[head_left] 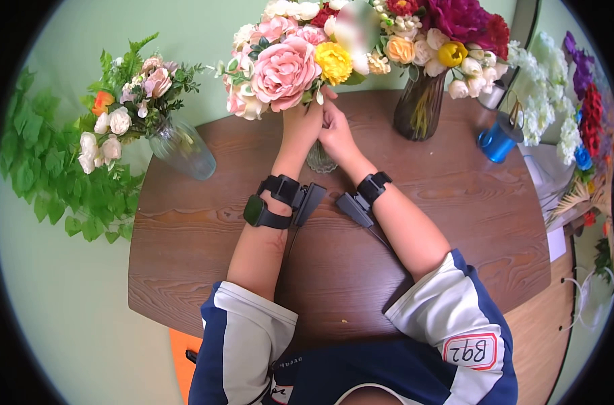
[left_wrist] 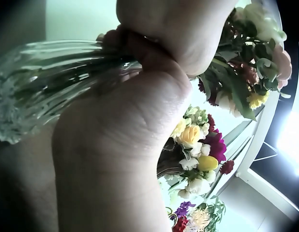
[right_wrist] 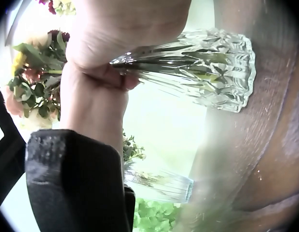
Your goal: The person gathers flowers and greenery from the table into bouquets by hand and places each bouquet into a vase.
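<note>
Both hands come together at the upper part of a clear ribbed glass vase (right_wrist: 222, 72), just below a bouquet of pink, white, red and yellow artificial flowers (head_left: 287, 71). My left hand (head_left: 302, 127) curls round the vase from the left, and my right hand (head_left: 339, 135) grips it from the right, close against the left. Dark green stems show through the glass in both wrist views. In the head view only the vase's base shows below the hands, and the fingers are largely hidden behind the wrists and flowers.
On the brown wooden table (head_left: 442, 223) a dark ribbed vase (head_left: 418, 108) of mixed flowers stands at back right, beside a blue can (head_left: 501, 138). A pale glass vase (head_left: 185, 148) with white flowers is at left. Green leaves (head_left: 34, 142) hang along the wall; more flowers (head_left: 590, 121) fill the right.
</note>
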Tool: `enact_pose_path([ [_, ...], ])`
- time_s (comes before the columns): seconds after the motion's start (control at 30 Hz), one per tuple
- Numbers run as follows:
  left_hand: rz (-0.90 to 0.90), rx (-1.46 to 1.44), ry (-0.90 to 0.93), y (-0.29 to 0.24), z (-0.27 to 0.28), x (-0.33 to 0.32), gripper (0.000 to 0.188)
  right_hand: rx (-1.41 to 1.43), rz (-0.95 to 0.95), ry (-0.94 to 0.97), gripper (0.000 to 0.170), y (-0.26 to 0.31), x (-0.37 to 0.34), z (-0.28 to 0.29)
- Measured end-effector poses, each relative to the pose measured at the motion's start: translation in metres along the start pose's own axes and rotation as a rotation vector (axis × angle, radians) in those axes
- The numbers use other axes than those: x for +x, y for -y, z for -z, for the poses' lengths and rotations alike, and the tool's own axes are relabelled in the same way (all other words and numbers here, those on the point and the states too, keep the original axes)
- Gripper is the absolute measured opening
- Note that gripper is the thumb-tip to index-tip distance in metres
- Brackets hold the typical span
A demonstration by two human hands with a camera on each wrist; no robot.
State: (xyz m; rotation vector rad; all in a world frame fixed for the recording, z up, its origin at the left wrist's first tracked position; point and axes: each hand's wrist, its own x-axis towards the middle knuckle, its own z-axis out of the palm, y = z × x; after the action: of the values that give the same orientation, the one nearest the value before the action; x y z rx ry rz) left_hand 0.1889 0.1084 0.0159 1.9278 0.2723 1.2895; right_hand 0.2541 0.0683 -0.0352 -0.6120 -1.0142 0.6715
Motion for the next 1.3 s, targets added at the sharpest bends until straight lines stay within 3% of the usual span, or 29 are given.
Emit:
enact_pose_path([
  [0.1, -0.077, 0.095, -0.021, 0.003, 0.001, 0.000, 0.026, -0.099, 0.010, 0.018, 0.044, -0.012, 0.002, 0.009],
  [0.2, -0.026, 0.206, -0.060, 0.021, -0.001, 0.001, 0.027, -0.024, 0.063, 0.038, 0.045, -0.014, 0.001, 0.007],
  [0.33, 0.116, -0.068, 0.010, 0.002, 0.001, 0.000, 0.030, -0.064, 0.089, -0.024, 0.041, -0.017, 0.000, 0.003],
  [0.37, 0.194, -0.043, 0.074, 0.003, 0.005, -0.001, 0.023, -0.064, 0.101, -0.015, 0.041, -0.020, -0.001, 0.004],
  [0.43, 0.200, -0.111, 0.050, 0.006, 0.006, -0.010, 0.022, -0.228, 0.042, -0.024, 0.039, -0.023, -0.003, 0.009],
  [0.5, 0.216, -0.161, 0.059, 0.019, 0.009, -0.022, 0.039, -0.337, -0.015, 0.002, 0.037, -0.022, -0.007, 0.015],
  [0.53, 0.208, -0.159, 0.062, 0.029, 0.012, -0.031, 0.039, -0.445, -0.083, 0.021, 0.034, -0.022, -0.011, 0.019],
  [0.6, 0.182, -0.181, 0.126, 0.048, 0.019, -0.058, 0.044, -0.455, -0.103, 0.098, 0.037, -0.023, -0.018, 0.030],
  [0.67, 0.216, -0.145, 0.134, 0.048, 0.034, -0.081, 0.045, -0.493, -0.279, 0.084, 0.045, -0.016, -0.031, 0.030],
  [0.7, 0.335, -0.163, 0.185, 0.041, 0.044, -0.092, 0.040, -0.579, -0.287, 0.069, 0.057, -0.009, -0.037, 0.030],
  [0.73, 0.453, -0.180, 0.236, 0.035, 0.053, -0.100, 0.036, -0.582, -0.282, 0.074, 0.057, -0.009, -0.039, 0.030],
  [0.83, 0.533, -0.223, 0.263, 0.029, 0.079, -0.115, 0.028, -0.639, -0.267, 0.072, 0.062, -0.009, -0.046, 0.029],
  [1.0, 0.498, -0.208, 0.320, 0.021, 0.091, -0.127, 0.026, -0.843, -0.220, -0.024, 0.067, -0.001, -0.056, 0.021],
  [1.3, 0.547, -0.333, 0.524, 0.012, 0.106, -0.125, 0.027, -0.675, -0.238, 0.060, 0.068, 0.007, -0.061, 0.016],
])
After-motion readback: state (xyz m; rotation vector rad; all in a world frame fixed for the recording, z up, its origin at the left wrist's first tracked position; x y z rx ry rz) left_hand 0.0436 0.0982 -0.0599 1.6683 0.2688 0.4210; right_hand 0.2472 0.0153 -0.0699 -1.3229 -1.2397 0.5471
